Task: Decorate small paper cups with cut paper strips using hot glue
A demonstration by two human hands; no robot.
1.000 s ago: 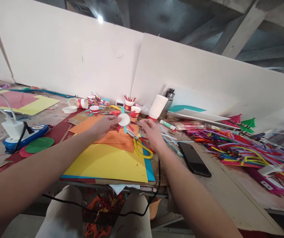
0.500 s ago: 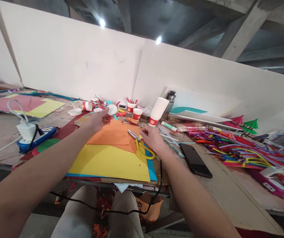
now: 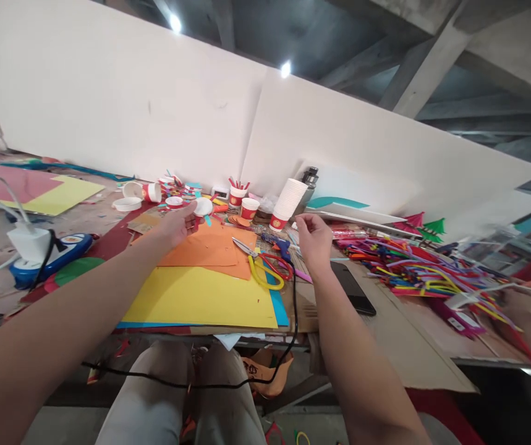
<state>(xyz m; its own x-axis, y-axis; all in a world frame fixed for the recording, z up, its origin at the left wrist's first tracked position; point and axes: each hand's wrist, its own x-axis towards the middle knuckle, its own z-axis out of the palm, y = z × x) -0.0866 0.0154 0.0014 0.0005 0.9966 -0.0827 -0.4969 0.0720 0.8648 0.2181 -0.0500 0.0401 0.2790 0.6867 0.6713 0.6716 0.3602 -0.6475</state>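
My left hand is closed on a small round white paper cup piece with red and teal strips at its edge, held above orange paper sheets. My right hand is raised to the right of the stacked paper cups, thumb and fingers bent together. What it pinches, if anything, I cannot make out. Left of that hand lie scissors with yellow and red handles and a blue glue gun with a black cord. A phone is partly behind my right forearm.
Yellow paper lies at the front. A blue power strip with a white charger is at left. Colourful pipe cleaners lie at right, with another person's hand beyond. Red-and-white cups stand near the white panel.
My right hand has moved up and right, away from the scissors, uncovering the glue gun. My left hand still holds the cup piece. The view has turned right, bringing another person's hand in.
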